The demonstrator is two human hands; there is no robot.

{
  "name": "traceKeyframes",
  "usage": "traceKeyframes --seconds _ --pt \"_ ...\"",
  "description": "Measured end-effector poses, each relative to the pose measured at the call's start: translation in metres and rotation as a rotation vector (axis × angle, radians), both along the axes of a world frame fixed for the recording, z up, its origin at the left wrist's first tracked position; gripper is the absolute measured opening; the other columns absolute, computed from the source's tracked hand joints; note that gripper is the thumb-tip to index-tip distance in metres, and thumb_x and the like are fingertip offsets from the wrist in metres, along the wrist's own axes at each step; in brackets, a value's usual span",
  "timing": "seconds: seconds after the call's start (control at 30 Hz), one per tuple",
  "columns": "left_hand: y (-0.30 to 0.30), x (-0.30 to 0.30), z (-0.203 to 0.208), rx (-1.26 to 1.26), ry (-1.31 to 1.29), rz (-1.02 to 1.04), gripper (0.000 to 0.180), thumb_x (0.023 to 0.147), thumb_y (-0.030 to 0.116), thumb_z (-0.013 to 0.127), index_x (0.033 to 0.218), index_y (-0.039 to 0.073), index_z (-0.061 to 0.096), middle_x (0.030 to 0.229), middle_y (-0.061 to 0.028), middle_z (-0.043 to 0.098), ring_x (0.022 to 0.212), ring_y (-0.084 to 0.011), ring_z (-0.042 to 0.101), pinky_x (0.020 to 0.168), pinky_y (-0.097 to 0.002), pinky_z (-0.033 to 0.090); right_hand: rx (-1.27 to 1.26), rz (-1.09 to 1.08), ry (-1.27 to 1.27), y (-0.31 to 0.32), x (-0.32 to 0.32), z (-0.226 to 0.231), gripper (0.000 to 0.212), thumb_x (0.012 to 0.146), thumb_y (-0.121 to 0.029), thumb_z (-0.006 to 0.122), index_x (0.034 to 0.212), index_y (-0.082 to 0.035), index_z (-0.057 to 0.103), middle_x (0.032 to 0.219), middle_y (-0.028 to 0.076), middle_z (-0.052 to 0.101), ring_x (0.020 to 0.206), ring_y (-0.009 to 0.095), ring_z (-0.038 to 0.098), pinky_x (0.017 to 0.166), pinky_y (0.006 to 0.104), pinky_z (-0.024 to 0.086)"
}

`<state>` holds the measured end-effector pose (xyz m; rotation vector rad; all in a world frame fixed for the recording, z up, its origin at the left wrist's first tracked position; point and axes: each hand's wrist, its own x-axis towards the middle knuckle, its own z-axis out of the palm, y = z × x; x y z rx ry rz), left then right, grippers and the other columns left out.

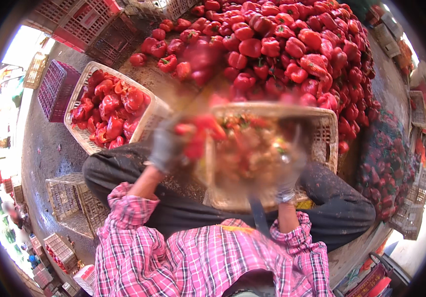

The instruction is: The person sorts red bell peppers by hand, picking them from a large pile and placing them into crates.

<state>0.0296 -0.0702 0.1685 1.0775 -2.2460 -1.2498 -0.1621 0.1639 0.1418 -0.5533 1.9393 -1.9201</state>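
My left hand (pixel 166 146), in a grey glove, is closed around a red bell pepper (pixel 200 136), blurred by motion, at the near crate's left edge. My right hand (pixel 288 180), also gloved, is over the right side of that crate and so smeared that its fingers do not show. The near crate (pixel 324 116), cream plastic, stands between my bent legs with blurred pepper cores and scraps (pixel 250 148) inside. To the left, a second cream crate (pixel 146 131) is filled with cut, glossy red peppers (pixel 111 106).
A big heap of whole red bell peppers (pixel 294 47) lies beyond the crates. Stacked red crates (pixel 82 24) stand at the far left, with a purple crate (pixel 57 91) nearer. An unfilled crate (pixel 72 200) is by my left knee. At right lies a net sack of peppers (pixel 386 168).
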Motion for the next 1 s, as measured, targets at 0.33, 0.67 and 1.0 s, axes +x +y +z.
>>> traceKeyframes --seconds 0.33,0.67,1.0 --pt "-0.173 0.029 0.034 -0.537 -0.743 -0.135 0.044 0.083 0.024 0.075 0.122 0.008 0.065 0.124 -0.0197 0.062 0.116 -0.0365 0.059 0.101 -0.0420 0.047 0.608 0.067 -0.226 0.016 -0.015 -0.042 0.034 0.088 -0.004 0.073 0.120 0.003 0.063 0.107 0.007 0.066 0.092 0.012 0.061 0.076 0.0248 0.053" --pt "-0.121 -0.166 -0.284 0.251 -0.678 -0.433 0.097 0.064 0.041 0.088 0.141 0.001 0.046 0.141 -0.0252 0.049 0.126 -0.0398 0.052 0.106 -0.0447 0.044 0.601 0.080 -0.722 0.012 -0.024 -0.039 0.031 0.096 -0.011 0.066 0.126 -0.002 0.062 0.113 0.008 0.066 0.089 0.011 0.066 0.071 0.0226 0.056" --pt "-0.131 -0.157 -0.212 1.075 0.095 -0.011 0.063 0.078 0.014 0.073 0.137 0.010 0.050 0.127 -0.0079 0.060 0.104 -0.0208 0.065 0.086 -0.0352 0.056 0.459 0.024 -0.829 0.001 -0.020 -0.018 0.030 0.097 -0.019 0.066 0.123 -0.004 0.064 0.091 0.003 0.069 0.060 0.006 0.059 0.050 0.0169 0.046"
